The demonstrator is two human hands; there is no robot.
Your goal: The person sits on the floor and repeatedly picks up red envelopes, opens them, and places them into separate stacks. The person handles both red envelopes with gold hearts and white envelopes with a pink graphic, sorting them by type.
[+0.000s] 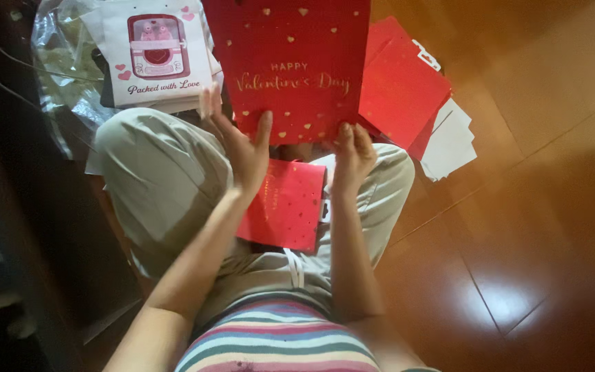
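Gripping red bag (290, 62) bottom edge: left hand (239, 141) half-open, right hand (351, 155) pinching; bare floor (538, 207) rightward.

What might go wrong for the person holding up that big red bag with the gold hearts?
The red bag is held only at its bottom edge, by the left hand and right hand, so it could tip or crease. The smaller red bag in the lap might get crushed. The loose red and white stack on the glossy wooden floor could slide apart.

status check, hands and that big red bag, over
Left hand open, thumb on the big red bag. Right hand pinching its bottom edge. Small red bag on lap; nothing blocking.
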